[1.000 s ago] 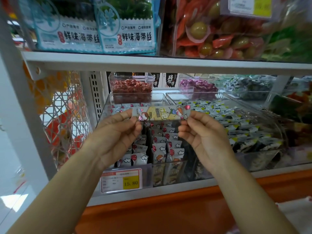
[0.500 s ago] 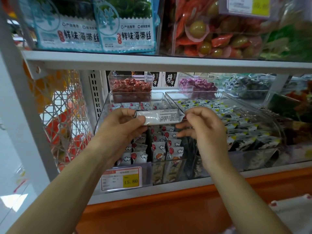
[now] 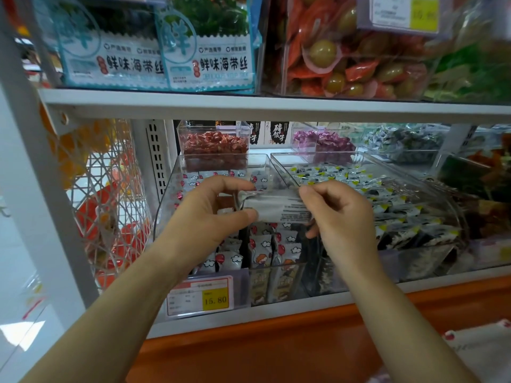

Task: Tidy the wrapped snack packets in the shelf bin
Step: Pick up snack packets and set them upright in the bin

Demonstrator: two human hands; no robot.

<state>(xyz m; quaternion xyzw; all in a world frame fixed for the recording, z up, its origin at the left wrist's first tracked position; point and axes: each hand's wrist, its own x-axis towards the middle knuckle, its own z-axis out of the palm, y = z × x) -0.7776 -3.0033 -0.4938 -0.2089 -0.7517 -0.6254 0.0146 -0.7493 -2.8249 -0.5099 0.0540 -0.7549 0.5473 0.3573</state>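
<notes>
Fingers of left hand (image 3: 204, 217) and right hand (image 3: 343, 217) pinch 1 silver packet (image 3: 276, 207) above clear bin (image 3: 167, 205), 15.80 price tag (image 3: 204, 297) below.

A pale grey back with tiny dark writing is shown by the packet (image 3: 276, 207) pinched between the left hand (image 3: 204, 219) and the right hand (image 3: 341, 217). Under the hands, small packets (image 3: 287, 248) are seen in white with red dots and little clouds. Right of the right hand, black-and-white packets (image 3: 401, 214) are tipped with yellow. Under the left hand, a price tag (image 3: 200, 295) is marked red and yellow.
</notes>
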